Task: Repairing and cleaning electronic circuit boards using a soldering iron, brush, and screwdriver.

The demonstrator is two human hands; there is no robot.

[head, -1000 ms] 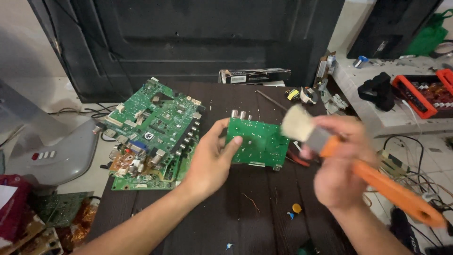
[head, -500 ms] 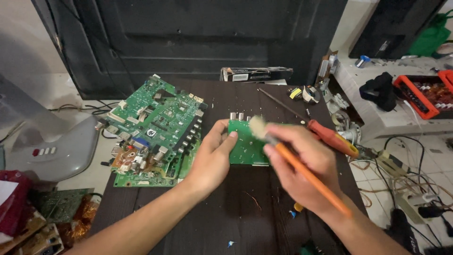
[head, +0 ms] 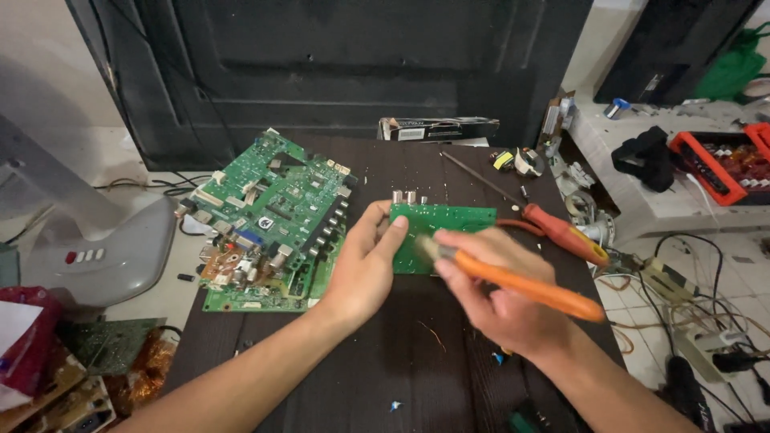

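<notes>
Landmark: the small board [head: 439, 232], mid-tabletop [head: 377, 369].

Packages: a long flat dark box [head: 437, 128] lies behind the small board at the tabletop's far edge, with a pale label patch on its near face. An orange-red tray [head: 718, 164] sits far right of the board on a white ledge, a black bundle [head: 648, 157] just left of it.

Materials: the small board is a green rectangle, matte, with silver round jacks along its far-left edge. Its long axis runs left-right and it lies roughly flat. Your left hand [head: 365, 269] is closed on the board's left end, thumb on top, fingers curled at the edge. Your right hand [head: 497, 293] is closed around the brush [head: 513, 281]: orange glossy handle, metal ferrule, bristle end blurred against the board's near edge. The brush's long axis runs from the board out to the lower right, handle tip pointing right.

Left of the small board, a large board [head: 269, 216] lies on top of another green one, studded with connectors and chips. Right of it, a screwdriver [head: 533, 212] with a red-orange handle lies with its steel shaft pointing to the far left. The tabletop is dark wood grain.
</notes>
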